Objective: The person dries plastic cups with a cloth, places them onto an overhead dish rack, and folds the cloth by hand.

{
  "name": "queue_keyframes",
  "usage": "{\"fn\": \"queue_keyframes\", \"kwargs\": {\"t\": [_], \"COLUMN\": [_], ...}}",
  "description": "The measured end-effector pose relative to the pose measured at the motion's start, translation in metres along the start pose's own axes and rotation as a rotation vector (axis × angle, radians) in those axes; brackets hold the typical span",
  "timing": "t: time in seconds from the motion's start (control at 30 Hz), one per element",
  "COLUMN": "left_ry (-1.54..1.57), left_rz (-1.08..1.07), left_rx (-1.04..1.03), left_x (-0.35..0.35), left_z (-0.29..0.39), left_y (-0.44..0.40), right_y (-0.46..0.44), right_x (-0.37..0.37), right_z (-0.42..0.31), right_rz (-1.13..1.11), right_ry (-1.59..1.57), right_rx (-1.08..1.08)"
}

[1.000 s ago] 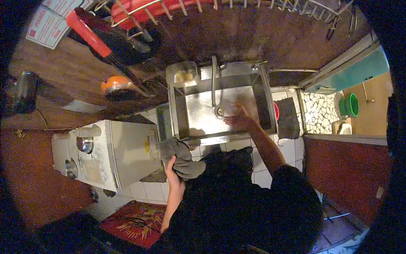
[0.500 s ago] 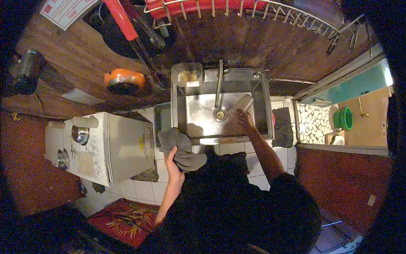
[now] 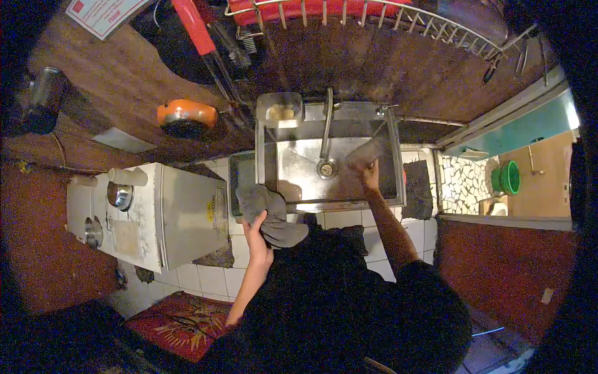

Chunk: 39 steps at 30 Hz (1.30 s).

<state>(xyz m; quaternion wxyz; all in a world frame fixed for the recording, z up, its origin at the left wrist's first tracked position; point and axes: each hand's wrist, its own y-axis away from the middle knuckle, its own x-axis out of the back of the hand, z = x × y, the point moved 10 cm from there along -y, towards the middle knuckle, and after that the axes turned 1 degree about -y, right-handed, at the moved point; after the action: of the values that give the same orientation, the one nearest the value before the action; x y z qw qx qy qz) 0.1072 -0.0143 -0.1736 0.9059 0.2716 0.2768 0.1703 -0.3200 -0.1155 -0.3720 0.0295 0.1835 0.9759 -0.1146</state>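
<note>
A bunched grey cloth point(image 3: 274, 221) hangs from my left hand point(image 3: 255, 234), whose thumb and fingers close on it beside the sink's front left corner. My right hand point(image 3: 371, 177) is inside the right part of the metal sink point(image 3: 299, 162), a little right of the drain point(image 3: 326, 169). A blurred, pale grey thing point(image 3: 364, 151) shows just beyond its fingers and seems to be held. Its kind cannot be made out. Above the basin, the tap point(image 3: 328, 124) points down toward the drain.
A clear tub point(image 3: 280, 110) stands on the sink's back left corner. To the left is a white cabinet point(image 3: 193, 215) with metal bowls point(image 3: 120, 196) on top. Overhead are a wire rack point(image 3: 374, 12) and a red-handled tool point(image 3: 194, 28). A green basket point(image 3: 509, 177) is at right.
My right hand has shifted slightly right and away from the drain, along with the pale thing. My left hand keeps its hold on the cloth. The view has moved a little.
</note>
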Motion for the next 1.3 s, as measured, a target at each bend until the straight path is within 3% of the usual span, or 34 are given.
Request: {"fn": "queue_keyframes", "kwargs": {"t": [0.07,0.13,0.17,0.23,0.27,0.33,0.37,0.43,0.47,0.5,0.57,0.6,0.63,0.7,0.73,0.8,0.83,0.87,0.93,0.97,1.03,1.07,1.13,1.3], "left_ry": [-0.008,-0.017,-0.145,-0.273,-0.434,-0.652,-0.654,-0.993,-1.000,-0.945,-0.899,-0.805,-0.722,-0.298,-0.232,-0.252,-0.254,-0.277,-0.348,-0.360,-0.485,-0.499,-0.461,-0.151], "left_rz": [-0.004,-0.016,0.016,0.047,-0.062,-0.191,-0.199,-0.442,-0.463,-0.516,-0.618,-0.594,-0.568,-0.402,-0.462,-0.487,-0.530,-0.542,-0.440,-0.450,-0.493,-0.480,-0.507,-0.673], "left_rx": [-0.039,-0.083,-0.186,-0.285,-0.355,-0.508,-0.508,-0.472,-0.467,-0.440,-0.402,-0.190,0.026,0.516,0.615,0.660,0.686,0.706,0.435,0.443,0.068,-0.006,0.017,0.198], "left_x": [-0.012,-0.017,-0.013,-0.022,-0.042,-0.088,-0.101,-0.145,-0.153,-0.159,-0.165,-0.152,-0.144,-0.144,-0.145,-0.127,-0.129,-0.131,-0.134,-0.137,-0.150,-0.153,-0.149,-0.166], "left_z": [0.013,0.018,0.023,0.035,0.041,0.051,0.051,0.027,0.016,-0.001,-0.023,-0.036,-0.050,-0.062,-0.070,-0.089,-0.092,-0.099,-0.086,-0.091,-0.069,-0.064,-0.066,-0.052], "left_y": [0.009,0.008,0.004,0.008,0.009,0.021,0.021,0.022,0.019,0.012,0.001,-0.016,-0.026,-0.004,-0.006,-0.019,-0.013,-0.010,-0.022,-0.026,-0.039,-0.038,-0.042,-0.006], "right_y": [0.000,0.011,0.016,0.032,0.033,0.059,0.063,0.071,0.073,0.075,0.075,0.071,0.070,0.088,0.087,0.077,0.078,0.069,0.060,0.054,0.049,0.049,0.052,0.046], "right_x": [-0.007,-0.031,-0.039,-0.068,-0.069,-0.106,-0.111,-0.120,-0.135,-0.148,-0.134,-0.100,-0.090,-0.098,-0.091,-0.099,-0.097,-0.095,-0.102,-0.100,-0.093,-0.092,-0.092,-0.092], "right_z": [-0.031,-0.035,-0.036,-0.045,-0.049,-0.060,-0.060,-0.067,-0.124,-0.139,-0.145,-0.122,-0.126,-0.098,-0.120,-0.174,-0.181,-0.200,-0.203,-0.208,-0.259,-0.264,-0.227,-0.236], "right_rz": [-0.024,-0.003,-0.004,-0.044,-0.041,-0.228,-0.222,-0.427,-0.284,-0.258,0.036,-0.150,-0.088,0.119,0.181,-0.033,0.006,0.013,-0.091,-0.074,0.001,0.011,0.033,0.092], "right_ry": [0.173,-0.180,-0.180,-0.693,-0.692,-0.927,-0.929,-0.639,-0.759,-0.761,-0.893,-0.062,-0.051,-0.482,-0.492,-0.290,-0.295,-0.211,-0.116,-0.116,0.335,0.336,-0.287,-0.385], "right_rx": [0.065,-0.599,-0.595,-0.611,-0.609,-0.983,-0.978,-0.687,-0.698,-0.687,-0.680,-0.250,-0.244,-0.797,-0.786,-0.743,-0.739,-0.555,-0.242,-0.241,0.136,0.130,-0.292,-0.320]}}
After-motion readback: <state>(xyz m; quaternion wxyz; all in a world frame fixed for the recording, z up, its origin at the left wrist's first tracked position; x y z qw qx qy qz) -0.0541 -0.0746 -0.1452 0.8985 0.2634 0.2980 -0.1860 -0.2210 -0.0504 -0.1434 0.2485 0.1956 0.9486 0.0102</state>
